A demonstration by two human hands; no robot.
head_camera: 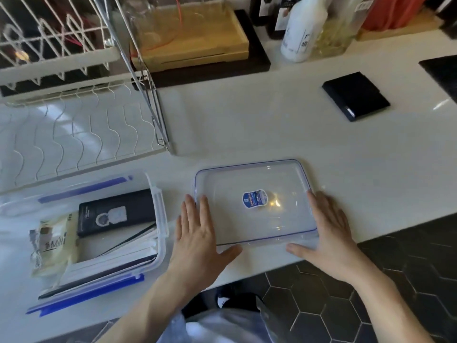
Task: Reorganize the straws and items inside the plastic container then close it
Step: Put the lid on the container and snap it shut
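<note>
A clear plastic lid [254, 179] with a blue seal line and a small blue sticker lies flat on the white counter near its front edge. My left hand [197, 233] rests flat at the lid's left edge, fingers straight. My right hand [329, 231] rests flat at its right edge, thumb along the front edge. To the left stands the open plastic container [158, 214] with blue latches. Inside it are a dark booklet [116, 214], a yellowish packet [49, 246] and flat white and black sheets. No straws are clearly visible.
A white wire dish rack [74, 134] fills the back left. Behind it stand a wooden box on a dark tray [193, 38] and a white bottle [301, 28]. A black wallet-like item [356, 95] lies at the back right. Dark hexagon floor tiles lie beyond the counter's front edge.
</note>
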